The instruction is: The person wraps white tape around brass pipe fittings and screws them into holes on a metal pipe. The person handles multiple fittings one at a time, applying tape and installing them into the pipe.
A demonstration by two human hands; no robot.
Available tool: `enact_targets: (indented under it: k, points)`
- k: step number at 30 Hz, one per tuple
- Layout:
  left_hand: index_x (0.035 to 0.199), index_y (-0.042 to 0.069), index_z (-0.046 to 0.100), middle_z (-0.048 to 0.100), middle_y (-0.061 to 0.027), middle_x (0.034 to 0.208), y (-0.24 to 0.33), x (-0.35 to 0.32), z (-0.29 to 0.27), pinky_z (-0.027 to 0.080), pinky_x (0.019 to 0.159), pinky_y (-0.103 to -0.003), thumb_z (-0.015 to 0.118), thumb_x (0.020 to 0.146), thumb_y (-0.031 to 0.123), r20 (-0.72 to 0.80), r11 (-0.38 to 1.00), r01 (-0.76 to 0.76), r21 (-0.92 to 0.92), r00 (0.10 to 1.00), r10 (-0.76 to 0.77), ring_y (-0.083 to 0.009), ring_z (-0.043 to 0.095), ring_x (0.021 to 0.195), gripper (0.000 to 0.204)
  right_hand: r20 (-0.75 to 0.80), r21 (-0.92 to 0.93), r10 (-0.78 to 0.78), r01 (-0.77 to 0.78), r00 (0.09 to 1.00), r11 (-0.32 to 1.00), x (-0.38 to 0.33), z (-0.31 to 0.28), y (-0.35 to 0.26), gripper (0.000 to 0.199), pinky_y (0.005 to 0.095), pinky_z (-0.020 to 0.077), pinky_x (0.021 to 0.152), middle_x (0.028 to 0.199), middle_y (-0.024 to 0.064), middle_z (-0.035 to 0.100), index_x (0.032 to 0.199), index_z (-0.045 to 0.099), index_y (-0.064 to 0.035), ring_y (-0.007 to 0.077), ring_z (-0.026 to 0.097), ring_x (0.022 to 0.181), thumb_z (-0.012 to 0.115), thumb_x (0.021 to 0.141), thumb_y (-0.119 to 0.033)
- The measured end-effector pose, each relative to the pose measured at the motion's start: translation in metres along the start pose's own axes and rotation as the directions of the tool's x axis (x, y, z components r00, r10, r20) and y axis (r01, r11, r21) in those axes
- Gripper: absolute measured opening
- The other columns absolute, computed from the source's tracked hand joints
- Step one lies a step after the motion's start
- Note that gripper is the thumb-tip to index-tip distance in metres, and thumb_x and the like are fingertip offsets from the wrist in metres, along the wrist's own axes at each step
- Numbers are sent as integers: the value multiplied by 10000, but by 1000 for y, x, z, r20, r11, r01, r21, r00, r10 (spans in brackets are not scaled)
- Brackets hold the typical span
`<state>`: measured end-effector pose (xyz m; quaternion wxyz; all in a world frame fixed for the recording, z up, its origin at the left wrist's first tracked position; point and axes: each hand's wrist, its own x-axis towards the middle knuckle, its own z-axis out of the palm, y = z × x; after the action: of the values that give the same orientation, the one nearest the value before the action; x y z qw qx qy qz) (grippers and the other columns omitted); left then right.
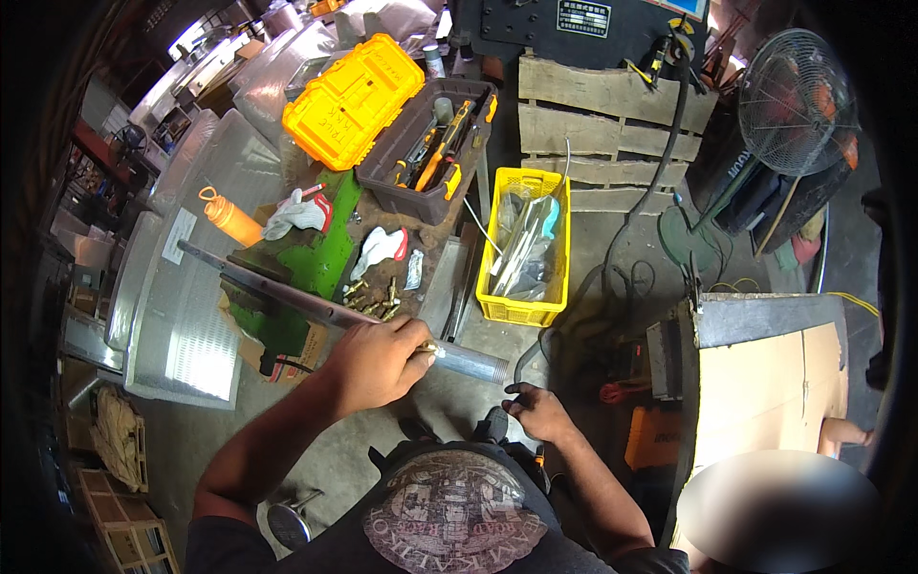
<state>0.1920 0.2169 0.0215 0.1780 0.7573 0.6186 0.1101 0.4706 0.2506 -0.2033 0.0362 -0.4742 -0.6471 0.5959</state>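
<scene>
A long metal pipe (469, 363) runs across the bench edge in front of me, its bare threaded end pointing right and its darker length reaching far left. My left hand (378, 362) is closed over the pipe, with a small brass fitting (431, 350) pinched between thumb and fingers at the pipe's surface. Just beyond the threaded end, my right hand (540, 413) is loosely curled, thumb and forefinger apart, with no held thing visible. Several brass fittings (390, 304) lie on the bench behind my left hand, beside a white-and-red glove (379, 251) and a small packet (414, 270).
An open toolbox (382, 187) with a yellow lid stands on the bench's far end, near another glove (295, 214) and an orange bottle (229, 218). A yellow crate (524, 313) sits on the floor. At right are a fan (798, 100), cables, cardboard (765, 392) and another person's hand (843, 435).
</scene>
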Motion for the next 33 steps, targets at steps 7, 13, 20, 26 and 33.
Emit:
enact_targets:
  k: [7,13,20,26,33]
  points:
    - [889,-7,598,663,-185,751,8,-1,11,494,609,-465,713,860,156,-150,990,51,-128,986,-70,-413,650,687,202,-18,-52,34,-35,999,998,-5,-9,-18,367,331,535,899,1044,169,759,1261,630,5,219,726,1047,662,934,-159]
    - [848,-16,587,661,-186,714,19,2,13,504,596,-454,710,876,146,-160,929,170,-328,959,-232,-389,667,666,205,-8,-60,29,-29,1000,998,-5,-9,-10,447,369,532,930,1079,215,737,1285,635,-33,305,711,1058,660,929,-303]
    - [860,-15,612,673,-174,713,11,-7,12,485,562,-385,709,885,122,-166,931,174,-320,958,-236,-327,650,604,170,-31,-59,24,-26,999,998,-3,-9,1,493,383,533,932,1072,234,730,1298,632,-42,337,709,1043,661,921,-358]
    - [880,-6,642,690,-163,742,5,-13,22,496,577,-393,720,882,133,-221,875,137,-464,939,-264,-310,670,629,160,-21,-3,22,-22,1000,1000,1,-5,11,484,376,534,918,1073,240,729,1289,628,-23,334,710,1044,666,922,-336]
    - [892,-3,651,697,-170,772,9,-10,23,508,604,-412,720,882,160,-172,926,225,-302,943,-285,-341,675,677,178,-4,-27,10,-10,1000,1000,2,-6,-3,466,368,532,927,1082,237,729,1278,636,-36,326,710,1055,671,914,-325]
